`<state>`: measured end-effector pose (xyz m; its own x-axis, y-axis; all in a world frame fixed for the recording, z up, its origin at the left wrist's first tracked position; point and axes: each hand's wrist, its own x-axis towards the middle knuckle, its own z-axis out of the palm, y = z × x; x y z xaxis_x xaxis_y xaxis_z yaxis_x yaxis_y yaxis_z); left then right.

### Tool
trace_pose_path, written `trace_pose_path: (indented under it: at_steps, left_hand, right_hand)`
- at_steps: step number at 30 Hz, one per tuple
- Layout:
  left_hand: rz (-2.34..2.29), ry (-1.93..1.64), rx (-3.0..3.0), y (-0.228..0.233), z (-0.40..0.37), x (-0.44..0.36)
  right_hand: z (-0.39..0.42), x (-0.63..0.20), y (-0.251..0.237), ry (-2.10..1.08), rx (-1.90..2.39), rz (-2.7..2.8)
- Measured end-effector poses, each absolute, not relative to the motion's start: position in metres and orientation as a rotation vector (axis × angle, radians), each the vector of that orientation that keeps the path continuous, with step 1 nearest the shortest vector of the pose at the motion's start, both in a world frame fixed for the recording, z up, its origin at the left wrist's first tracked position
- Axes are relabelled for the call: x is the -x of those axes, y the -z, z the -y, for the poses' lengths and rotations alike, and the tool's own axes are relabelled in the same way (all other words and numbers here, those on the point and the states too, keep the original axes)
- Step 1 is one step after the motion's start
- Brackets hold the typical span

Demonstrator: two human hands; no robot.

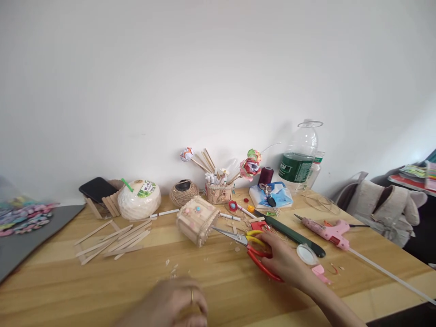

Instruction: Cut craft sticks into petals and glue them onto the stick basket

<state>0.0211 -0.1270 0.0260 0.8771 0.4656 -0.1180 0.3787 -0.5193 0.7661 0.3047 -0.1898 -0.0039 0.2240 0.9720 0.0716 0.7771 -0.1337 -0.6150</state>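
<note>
My right hand (284, 261) is closed round the scissors (236, 237), which have one yellow and one red handle. Their blades point left, and the tips overlap the right edge of a small wooden box (196, 221) in this view; I cannot tell whether they touch it. Pink and blue beads and a trim of cord decorate the box. My left hand (170, 302), with a ring on one finger, is low at the front edge of the picture. It is smeared by motion, its fingers look bent, and whatever they may hold is hidden. Small wood chips lie just beyond it.
Craft sticks (117, 240) lie loose at left, near a wrapped coconut (139, 200). Behind the box stand a twine ball (184, 194) and a decorated holder (220, 194). At right are a green-handled knife (293, 234), a pink glue gun (329, 232) and a large plastic bottle (298, 159).
</note>
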Motion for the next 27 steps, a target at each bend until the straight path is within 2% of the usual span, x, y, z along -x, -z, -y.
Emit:
trace_pose_path:
  at_steps: [5, 7, 10, 14, 20, 23, 27]
  left_hand:
    - [-1.022, -1.041, -2.357, -0.025, 0.076, -0.045]
    - [-1.162, -1.188, -2.266, -0.021, 0.055, -0.054]
    - [-1.270, -1.013, -2.046, -0.011, 0.032, -0.066]
    - [-1.123, -0.888, -2.016, -0.002, 0.022, -0.074]
    - [-0.996, -0.867, -2.138, -0.018, 0.027, -0.060]
    - [-0.934, -0.898, -2.312, -0.029, 0.024, -0.045]
    - [-0.758, -0.936, -2.832, -0.035, 0.012, -0.024]
  right_hand:
    - [0.199, -0.323, 0.003, -0.450, 1.950, 1.537]
    - [0.202, -0.329, 0.004, -0.457, 1.943, 1.492]
    - [0.205, -0.335, 0.008, -0.477, 1.909, 1.425]
    - [0.203, -0.335, 0.007, -0.535, 1.823, 1.364]
    - [0.194, -0.328, -0.005, -0.734, 1.649, 1.342]
    - [0.185, -0.323, -0.008, -0.802, 1.567, 1.343]
    - [0.170, -0.314, -0.008, -0.878, 1.456, 1.355]
